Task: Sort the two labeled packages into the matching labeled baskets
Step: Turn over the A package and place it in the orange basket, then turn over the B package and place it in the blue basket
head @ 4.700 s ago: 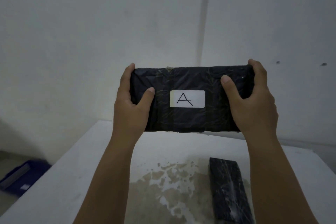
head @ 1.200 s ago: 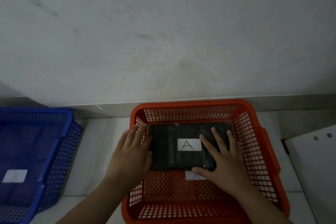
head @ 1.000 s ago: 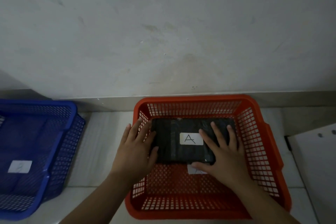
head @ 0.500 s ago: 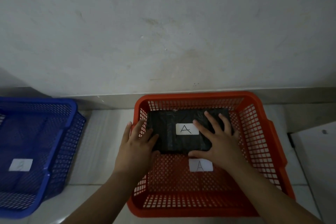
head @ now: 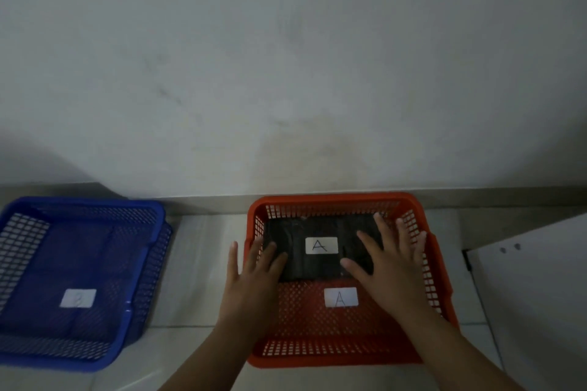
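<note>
Nearest the camera, both forearms reach down over the red basket [head: 440, 289]. The left hand [head: 251, 279] and the right hand [head: 389, 267] are spread flat with fingers wide, holding nothing; half a second ago they lay closer on the package, and now they look to be lifting clear, though contact is hard to rule out. On the basket floor the white A label [head: 340, 297], covered a second ago, shows in full. Beyond it the black package marked A [head: 320, 246] lies flat against the far wall of the basket, pushed back since then. That half of the sort looks done. To the left, the blue basket [head: 149, 267] with its own label [head: 78, 298] holds no package; the second package is out of view
</note>
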